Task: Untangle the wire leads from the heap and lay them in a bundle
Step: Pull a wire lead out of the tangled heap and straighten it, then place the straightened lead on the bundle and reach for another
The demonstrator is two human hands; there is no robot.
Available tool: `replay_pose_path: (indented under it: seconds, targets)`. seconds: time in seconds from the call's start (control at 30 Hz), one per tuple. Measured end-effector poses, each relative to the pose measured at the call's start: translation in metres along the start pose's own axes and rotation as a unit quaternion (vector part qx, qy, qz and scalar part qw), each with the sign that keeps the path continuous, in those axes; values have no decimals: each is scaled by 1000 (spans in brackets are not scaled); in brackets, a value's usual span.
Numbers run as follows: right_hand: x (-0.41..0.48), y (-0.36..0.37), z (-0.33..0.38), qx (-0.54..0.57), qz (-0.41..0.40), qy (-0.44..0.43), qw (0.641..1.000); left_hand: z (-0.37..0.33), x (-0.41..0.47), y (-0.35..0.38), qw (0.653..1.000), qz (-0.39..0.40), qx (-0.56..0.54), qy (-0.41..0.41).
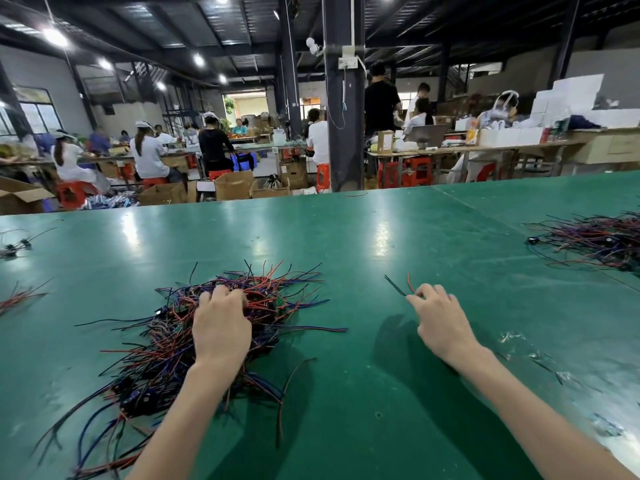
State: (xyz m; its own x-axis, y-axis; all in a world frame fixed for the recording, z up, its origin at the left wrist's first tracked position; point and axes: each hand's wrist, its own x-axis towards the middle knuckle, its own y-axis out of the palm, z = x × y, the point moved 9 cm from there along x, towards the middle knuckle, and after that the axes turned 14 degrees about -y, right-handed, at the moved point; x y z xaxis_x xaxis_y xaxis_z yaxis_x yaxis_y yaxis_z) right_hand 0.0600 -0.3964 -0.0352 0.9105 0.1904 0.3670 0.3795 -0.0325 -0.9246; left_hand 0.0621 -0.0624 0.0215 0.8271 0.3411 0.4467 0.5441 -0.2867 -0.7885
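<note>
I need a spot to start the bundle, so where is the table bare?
Bare green table lies beyond the wire heap up to the far edge, and between it and the second pile at right. Crowded: the heap and the left edge's loose leads.

Single view, head-worn, wide-angle. I read it as looking forward and down from the wearer's eye level across the green table (346, 237). It sits close: both forearms enter from the bottom edge, with the left hand (221, 327) gripping into the heap (162, 344) and the right hand (441, 320) pinching wire leads (394, 285). The upper half faces the workshop hall (242, 116) beyond the table's far edge; straight lines bow toward the frame edges
</note>
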Motion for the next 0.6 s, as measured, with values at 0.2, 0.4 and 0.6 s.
replay_pose_path:
  seconds: [0.2,0.4,0.6]
  targets:
    - [3,4,60,39,-50,-84,994,11,17,20,988,140,43,45]
    - [2,6,58,85,-59,-69,992,10,22,7,990,126,6,69]
    - [-1,3,58,105,-66,-68,990,4,21,-14,992,50,-96,65]
